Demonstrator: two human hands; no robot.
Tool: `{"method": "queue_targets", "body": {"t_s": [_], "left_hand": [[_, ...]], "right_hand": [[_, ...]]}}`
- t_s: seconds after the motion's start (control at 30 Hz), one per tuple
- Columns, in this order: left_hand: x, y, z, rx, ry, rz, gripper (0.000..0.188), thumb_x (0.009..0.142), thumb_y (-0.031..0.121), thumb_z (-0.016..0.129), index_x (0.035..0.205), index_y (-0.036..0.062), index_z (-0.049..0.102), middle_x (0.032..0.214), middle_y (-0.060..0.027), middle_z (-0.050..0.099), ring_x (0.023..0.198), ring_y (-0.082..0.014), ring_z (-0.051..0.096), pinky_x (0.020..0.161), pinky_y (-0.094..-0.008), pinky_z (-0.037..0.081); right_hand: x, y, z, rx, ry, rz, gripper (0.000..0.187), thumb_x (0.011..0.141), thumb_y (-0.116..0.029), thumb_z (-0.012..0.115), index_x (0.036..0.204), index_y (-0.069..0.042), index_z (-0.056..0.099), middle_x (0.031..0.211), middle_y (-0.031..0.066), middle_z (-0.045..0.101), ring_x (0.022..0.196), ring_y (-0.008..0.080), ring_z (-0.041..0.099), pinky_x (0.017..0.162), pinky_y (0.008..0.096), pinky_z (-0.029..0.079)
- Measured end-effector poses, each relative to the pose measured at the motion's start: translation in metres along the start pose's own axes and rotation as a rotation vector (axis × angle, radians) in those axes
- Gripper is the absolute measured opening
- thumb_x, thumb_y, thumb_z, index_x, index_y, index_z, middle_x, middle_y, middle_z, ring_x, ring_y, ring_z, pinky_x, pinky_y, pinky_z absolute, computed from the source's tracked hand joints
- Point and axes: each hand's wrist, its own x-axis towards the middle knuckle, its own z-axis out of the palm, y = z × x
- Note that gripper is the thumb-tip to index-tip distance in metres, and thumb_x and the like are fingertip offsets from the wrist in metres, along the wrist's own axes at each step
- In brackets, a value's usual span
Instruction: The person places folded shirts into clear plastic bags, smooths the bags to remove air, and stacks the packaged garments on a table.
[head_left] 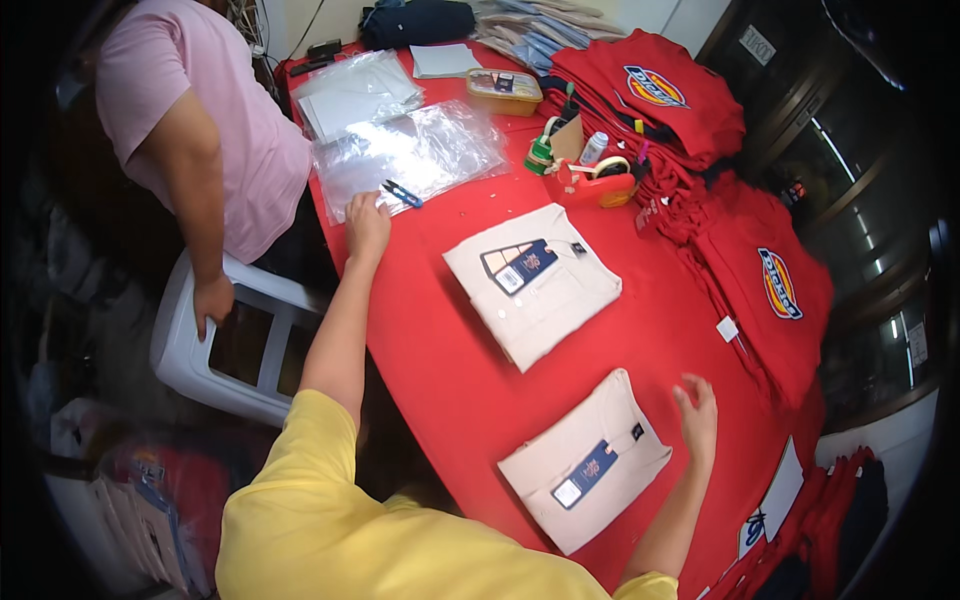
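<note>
Head view, left to right. Lower left: bagged folded garments (pixel 140 520), piled. Upper left: co-worker in pink T-shirt (pixel 235 130), arm down, co-worker's hand (pixel 211 300) on a pale plastic stool (pixel 220 392).

Left of centre: wearer's left hand (pixel 367 228), arm outstretched from a yellow sleeve (pixel 325 440). Fingers loosely bent, just beside blue-handled thread snips (pixel 405 195), near the lower edge of the clear plastic bags (pixel 410 150). Cannot tell whether the fingers pinch anything. Bags lie spread and glossy on the red tabletop (pixel 410 310), upper left of centre.

Top centre: rolled dark garment (pixel 418 24), white sheet (pixel 445 61), amber lidded tub (pixel 503 92).

Centre: folded beige shirt (pixel 545 315), navy hang tag on its front. Lower centre: second folded beige shirt (pixel 610 430), also navy-tagged, lying apart from the first. Above and right of centre: green tape dispenser (pixel 539 156), white bottle (pixel 593 149), red tape dispenser (pixel 603 188).

Right of centre: wearer's right hand (pixel 697 415), near the second shirt's right edge; thumb and fingers wide apart, nothing held.

Upper right: red garments (pixel 720 140) heaped, oval badge showing. Further right: another red garment (pixel 795 350), similarly badged.
</note>
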Motion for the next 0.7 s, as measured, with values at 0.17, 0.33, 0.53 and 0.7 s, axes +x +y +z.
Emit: {"method": "queue_targets", "body": {"t_s": [0.17,0.33,0.53,0.7], "left_hand": [[0.046,-0.05,0.05,0.27,0.231,-0.018,0.045,0.091,0.025,0.058,0.129,0.0014,0.056,0.142,-0.0163,0.047,0.134,-0.0328,0.04,0.114,-0.0421,0.028],[0.034,-0.031,0.038,0.071,0.044,0.03,0.043,0.093,0.029,0.056,0.128,0.0039,0.059,0.145,-0.0155,0.044,0.138,-0.0319,0.034,0.116,-0.0467,0.023],[0.033,-0.027,0.039,0.214,0.386,-0.102,0.044,0.094,0.033,0.057,0.127,0.004,0.061,0.146,-0.0161,0.041,0.139,-0.0332,0.03,0.115,-0.05,0.023],[0.032,-0.027,0.035,0.135,0.271,-0.116,0.034,0.093,0.028,0.059,0.116,0.0034,0.065,0.135,-0.0142,0.053,0.13,-0.034,0.041,0.111,-0.0461,0.029]], "right_hand": [[0.08,-0.195,0.105,-0.126,-0.217,-0.511,0.026,0.09,-0.016,0.062,0.111,-0.003,0.066,0.117,0.0161,0.063,0.114,0.0341,0.053,0.1,0.04,0.041],[0.154,-0.302,0.243,-0.195,-0.431,-0.786,0.023,0.093,-0.016,0.057,0.109,-0.002,0.067,0.111,0.0137,0.063,0.109,0.0328,0.055,0.098,0.0401,0.042],[0.204,-0.363,0.387,-0.174,-0.329,-0.776,0.025,0.089,-0.012,0.06,0.111,-0.001,0.066,0.106,0.0203,0.062,0.104,0.0374,0.056,0.092,0.0449,0.046],[0.219,-0.351,0.416,-0.405,-0.283,-0.82,0.03,0.084,-0.012,0.064,0.11,0.002,0.064,0.099,0.0235,0.062,0.096,0.0397,0.059,0.085,0.0451,0.049]]}}
